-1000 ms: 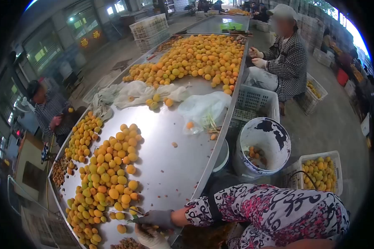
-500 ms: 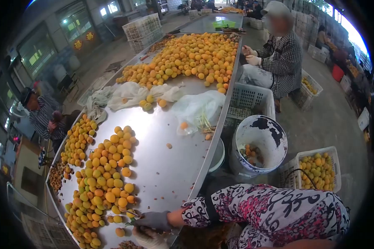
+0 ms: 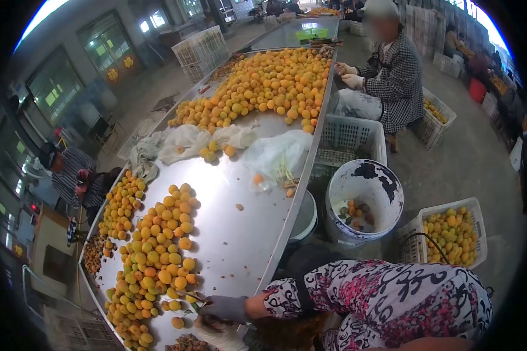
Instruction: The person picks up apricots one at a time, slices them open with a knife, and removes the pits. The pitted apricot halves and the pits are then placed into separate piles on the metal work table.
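Note:
My right hand (image 3: pixel 227 308), in a grey glove, is closed around a thin pointed tool (image 3: pixel 194 295) at the table's near edge. The tool points at a heap of round yellow-orange fruits (image 3: pixel 158 257), which look like apricots. Just below, my left hand (image 3: pixel 218 336), in a whitish glove, is curled close to the right one. Something dark shows between the hands, too small to make out. A single fruit (image 3: pixel 177 322) lies left of them, and a pile of brown scraps (image 3: pixel 187 343) sits beside the left glove.
The metal table (image 3: pixel 234 234) holds a larger fruit heap (image 3: pixel 263 82), cloths (image 3: pixel 184 143) and a plastic bag (image 3: pixel 278 153). Right of it stand a white bucket (image 3: pixel 366 202), a grey crate (image 3: pixel 352 137) and a fruit-filled crate (image 3: pixel 451 234). Co-workers (image 3: pixel 395 76) sit nearby.
The view has shifted slightly, so the table's left side appears farther right. Both hands stay together at the table edge. The green leaf-like piece by the fingers no longer shows.

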`<state>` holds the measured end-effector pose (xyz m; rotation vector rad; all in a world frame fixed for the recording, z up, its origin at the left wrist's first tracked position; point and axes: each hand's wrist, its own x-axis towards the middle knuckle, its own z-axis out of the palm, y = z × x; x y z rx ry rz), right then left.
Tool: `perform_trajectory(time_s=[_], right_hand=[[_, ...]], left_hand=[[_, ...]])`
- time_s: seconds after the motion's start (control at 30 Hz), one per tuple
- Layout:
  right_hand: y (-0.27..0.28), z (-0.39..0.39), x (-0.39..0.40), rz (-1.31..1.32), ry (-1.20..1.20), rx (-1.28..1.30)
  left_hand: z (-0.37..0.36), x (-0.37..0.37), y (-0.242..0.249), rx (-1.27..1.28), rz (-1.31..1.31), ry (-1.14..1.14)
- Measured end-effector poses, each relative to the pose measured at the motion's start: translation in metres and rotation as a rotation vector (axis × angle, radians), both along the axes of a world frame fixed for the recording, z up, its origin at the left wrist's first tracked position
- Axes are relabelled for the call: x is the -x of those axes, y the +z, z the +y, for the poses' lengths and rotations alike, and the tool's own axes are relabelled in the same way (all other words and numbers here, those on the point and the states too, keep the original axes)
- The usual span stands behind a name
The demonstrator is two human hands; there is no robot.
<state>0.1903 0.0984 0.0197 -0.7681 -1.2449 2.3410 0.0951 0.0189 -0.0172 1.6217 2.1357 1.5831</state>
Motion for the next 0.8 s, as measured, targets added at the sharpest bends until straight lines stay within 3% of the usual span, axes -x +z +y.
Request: perform_trajectory(time_s=[0.07, 0.17, 0.23, 0.3, 0.33, 0.4, 0.43, 0.5, 0.53, 0.57, 0.63, 0.7, 0.77, 0.8], right_hand=[[-0.008, -0.009, -0.003, -0.031, -0.007, -0.064], [0.015, -0.025, -0.025, -0.022, 0.010, -0.069], [0.044, -0.030, -0.049, -0.043, 0.033, -0.197], [0.045, -0.037, -0.048, -0.024, 0.072, -0.103], [0.044, -0.043, -0.050, -0.016, 0.072, -0.111], [0.038, -0.054, -0.055, -0.183, -0.047, -1.152], [0.033, -0.055, -0.053, -0.176, -0.053, -1.159], [0.029, -0.050, -0.048, 0.009, -0.031, -0.927], [0.043, -0.053, -0.052, -0.034, 0.003, -0.661], [0.055, -0.057, -0.060, -0.029, -0.002, -0.669], [0.093, -0.067, -0.087, -0.210, 0.055, -0.440], [0.062, -0.067, -0.070, -0.160, 0.051, -0.438], [0.055, -0.073, -0.070, 0.106, 0.174, -0.318], [0.064, -0.078, -0.077, 0.000, 0.150, -0.379]], left_hand=[[-0.008, -0.002, -0.005, -0.033, -0.041, -0.051], [-0.023, -0.026, 0.026, -0.025, -0.191, -0.153], [-0.026, -0.043, 0.044, -0.050, -0.141, -0.144], [-0.034, -0.054, 0.055, -0.074, -0.416, -0.131], [-0.039, -0.068, 0.070, -0.082, -0.408, -0.132], [-0.048, -0.097, 0.096, -0.121, -0.591, 0.036], [-0.053, -0.096, 0.097, -0.128, -0.583, 0.033], [-0.059, -0.088, 0.096, -0.042, -0.476, 0.015], [-0.063, -0.082, 0.095, -0.050, -0.468, 0.013], [-0.068, -0.076, 0.093, 0.008, -0.440, -0.015], [-0.071, -0.074, 0.089, 0.061, -0.408, -0.047], [-0.075, -0.072, 0.086, 0.040, -0.381, -0.114], [-0.078, -0.070, 0.082, 0.024, -0.356, -0.178], [-0.079, -0.069, 0.079, 0.017, -0.344, -0.212]])
